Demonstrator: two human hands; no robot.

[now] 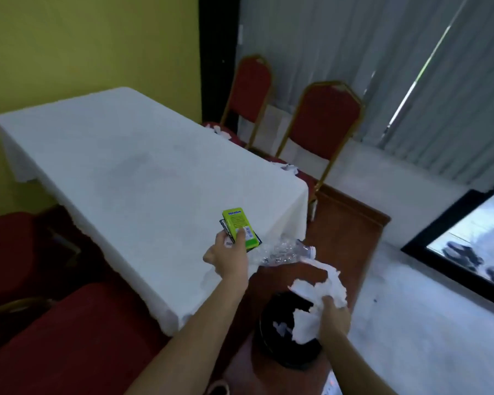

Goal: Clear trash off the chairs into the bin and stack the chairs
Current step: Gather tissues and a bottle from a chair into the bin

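My left hand (230,256) grips a green Mentos box (238,230) together with a crushed clear plastic bottle (283,252), near the table corner. My right hand (334,315) clutches crumpled white paper (320,297) right above the black bin (271,346), which holds some white scraps. Two red chairs with gold frames stand beyond the table: the far one (251,89) and the nearer one (324,121), each with white paper scraps (288,167) on its seat. A red chair seat (69,337) sits at the lower left, close to me.
A long table with a white cloth (126,166) fills the middle. Grey vertical blinds (382,67) and a dark-framed window (468,252) are on the right. Another red seat (9,246) lies at the far left. Pale floor opens to the right of the bin.
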